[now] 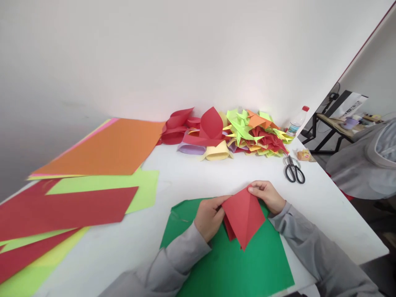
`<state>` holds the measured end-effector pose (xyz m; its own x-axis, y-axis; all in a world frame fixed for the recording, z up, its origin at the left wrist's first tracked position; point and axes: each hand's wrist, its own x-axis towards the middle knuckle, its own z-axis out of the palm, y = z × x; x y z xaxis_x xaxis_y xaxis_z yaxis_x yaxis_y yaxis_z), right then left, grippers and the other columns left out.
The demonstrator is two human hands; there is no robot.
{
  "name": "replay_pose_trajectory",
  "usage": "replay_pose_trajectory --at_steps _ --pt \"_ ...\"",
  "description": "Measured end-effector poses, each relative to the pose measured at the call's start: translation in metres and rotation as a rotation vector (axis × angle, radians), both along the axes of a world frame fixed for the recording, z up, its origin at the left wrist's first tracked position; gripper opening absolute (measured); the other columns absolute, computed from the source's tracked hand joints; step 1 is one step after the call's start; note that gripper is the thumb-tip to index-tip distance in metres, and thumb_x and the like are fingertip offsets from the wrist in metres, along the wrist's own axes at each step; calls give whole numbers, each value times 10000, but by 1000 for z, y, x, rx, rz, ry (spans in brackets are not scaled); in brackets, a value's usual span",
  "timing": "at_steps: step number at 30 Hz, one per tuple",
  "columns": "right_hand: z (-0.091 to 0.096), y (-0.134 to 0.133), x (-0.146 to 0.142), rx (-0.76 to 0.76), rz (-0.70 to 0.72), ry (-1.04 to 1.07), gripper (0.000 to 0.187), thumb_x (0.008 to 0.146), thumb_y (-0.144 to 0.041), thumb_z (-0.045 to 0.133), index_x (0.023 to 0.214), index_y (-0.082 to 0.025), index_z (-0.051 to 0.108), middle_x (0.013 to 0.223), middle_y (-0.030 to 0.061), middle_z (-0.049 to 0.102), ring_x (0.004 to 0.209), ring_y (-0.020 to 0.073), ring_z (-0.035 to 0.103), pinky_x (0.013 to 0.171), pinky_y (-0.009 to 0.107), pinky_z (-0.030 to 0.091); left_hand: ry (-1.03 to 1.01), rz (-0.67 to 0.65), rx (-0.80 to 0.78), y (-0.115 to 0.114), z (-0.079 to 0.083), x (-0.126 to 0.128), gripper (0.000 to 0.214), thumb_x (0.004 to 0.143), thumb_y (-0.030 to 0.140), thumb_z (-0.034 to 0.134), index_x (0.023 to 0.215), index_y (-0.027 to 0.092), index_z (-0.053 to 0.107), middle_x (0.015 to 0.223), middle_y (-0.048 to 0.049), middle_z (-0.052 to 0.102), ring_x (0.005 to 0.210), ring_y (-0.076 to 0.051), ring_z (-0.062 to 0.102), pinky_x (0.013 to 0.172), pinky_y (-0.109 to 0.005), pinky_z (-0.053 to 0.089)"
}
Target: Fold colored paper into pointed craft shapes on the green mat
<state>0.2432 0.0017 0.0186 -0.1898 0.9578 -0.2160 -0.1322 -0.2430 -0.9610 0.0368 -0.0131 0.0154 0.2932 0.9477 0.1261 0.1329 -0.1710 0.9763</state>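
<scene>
A folded sheet of red paper (244,214), creased into a diamond with layers opening at its lower left, is held up between both hands. My left hand (209,217) pinches its left corner. With thumb and fingers, my right hand (266,195) grips the top corner. Beneath the red paper lies a large green sheet (216,268) on the white table, its far left corner bent over. My left forearm covers part of that sheet.
Orange sheets (108,148) and red strips (71,208) lie at left. Folded paper shapes (213,128) are heaped along the wall. Black-handled scissors (294,171), a small packet (305,155) and a plastic bottle (297,121) are at right. Another person's grey sleeve (361,159) shows beyond the table.
</scene>
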Motion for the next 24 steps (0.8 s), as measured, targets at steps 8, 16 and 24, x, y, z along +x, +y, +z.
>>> replay_pose_trajectory --at_steps 8,16,24 --pt "-1 2 0 -26 108 45 313 578 -374 845 755 -148 718 712 22 726 606 134 646 629 266 508 44 53 19 -1 -5 -3 340 689 194 501 889 230 774 917 -5 770 844 -244 704 795 -325 527" --pt "-8 4 3 -35 77 11 337 551 -384 852 734 -139 710 701 20 726 586 124 646 611 252 499 -32 -15 -126 -1 0 -5 291 738 284 545 904 200 770 916 -27 769 881 -254 694 824 -339 539" --pt "-7 1 2 -15 24 16 354 576 -447 829 717 -141 719 618 0 689 522 98 577 549 230 441 -233 -9 -330 4 -20 -8 324 685 402 713 927 195 771 926 -53 767 901 -278 683 870 -369 532"
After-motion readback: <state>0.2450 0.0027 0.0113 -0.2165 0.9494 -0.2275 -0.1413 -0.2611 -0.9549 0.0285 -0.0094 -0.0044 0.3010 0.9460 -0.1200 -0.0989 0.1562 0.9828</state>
